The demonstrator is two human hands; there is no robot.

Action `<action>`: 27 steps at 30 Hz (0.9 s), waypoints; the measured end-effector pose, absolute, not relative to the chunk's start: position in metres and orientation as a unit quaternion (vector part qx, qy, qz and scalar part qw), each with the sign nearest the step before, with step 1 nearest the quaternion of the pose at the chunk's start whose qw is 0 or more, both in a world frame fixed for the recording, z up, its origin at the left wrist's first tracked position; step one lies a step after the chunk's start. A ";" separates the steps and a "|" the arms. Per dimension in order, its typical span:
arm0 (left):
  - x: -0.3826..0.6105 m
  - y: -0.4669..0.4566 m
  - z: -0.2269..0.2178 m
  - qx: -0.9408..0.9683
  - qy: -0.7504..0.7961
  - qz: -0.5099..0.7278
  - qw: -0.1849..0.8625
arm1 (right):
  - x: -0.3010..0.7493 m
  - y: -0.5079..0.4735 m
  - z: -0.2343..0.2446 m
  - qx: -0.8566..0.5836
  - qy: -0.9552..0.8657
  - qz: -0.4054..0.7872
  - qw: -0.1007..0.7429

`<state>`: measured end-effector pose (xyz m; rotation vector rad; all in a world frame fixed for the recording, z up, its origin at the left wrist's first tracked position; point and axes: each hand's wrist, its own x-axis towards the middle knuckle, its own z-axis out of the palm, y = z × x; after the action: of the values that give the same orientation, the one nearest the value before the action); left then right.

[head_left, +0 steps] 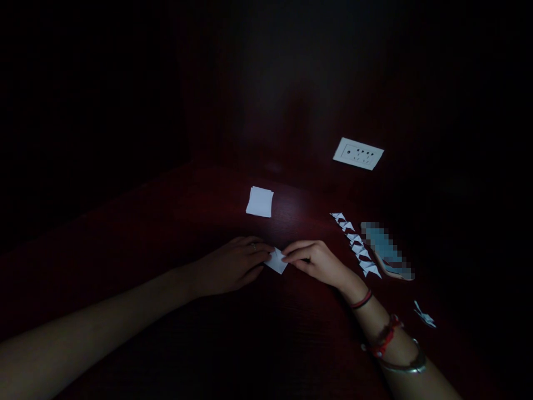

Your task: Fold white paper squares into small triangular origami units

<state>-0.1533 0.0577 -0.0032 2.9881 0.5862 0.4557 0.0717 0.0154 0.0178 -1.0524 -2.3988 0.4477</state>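
Note:
A small white sheet of folded paper [276,263] lies on the dark red table between my hands. My left hand [237,263] rests at its left side, with the fingertips pressed onto the paper's upper left edge and a ring on one finger. From the right, my right hand [317,261] pinches the upper right edge between thumb and fingers. Two flaps seem to meet in a point at the paper's top. Bands and a metal bangle circle my right wrist and forearm.
Behind my hands sits a stack of white paper squares [260,201]. To the right stand several folded paper pieces [356,244] in a row, beside a blurred-out phone-like object [387,250]. A small folded paper figure [425,315] lies nearer. A socket plate [358,154] is on the wall.

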 end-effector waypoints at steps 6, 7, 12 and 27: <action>-0.153 0.057 -0.004 0.969 0.191 0.155 0.029 | 0.072 0.017 0.017 -0.379 -0.882 0.159 0.229; -0.153 0.057 -0.004 0.968 0.194 0.154 0.030 | 0.072 0.017 0.017 -0.377 -0.883 0.159 0.229; -0.153 0.059 -0.007 0.970 0.191 0.149 0.023 | 0.072 0.018 0.017 -0.370 -0.888 0.152 0.227; -0.150 0.055 -0.004 0.968 0.208 0.139 0.026 | 0.068 0.017 0.020 -0.380 -0.898 0.111 0.192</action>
<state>-0.1503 0.0549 -0.0040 2.9907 0.6427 0.4297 0.0682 0.0168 0.0200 -1.0671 -2.5214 0.3106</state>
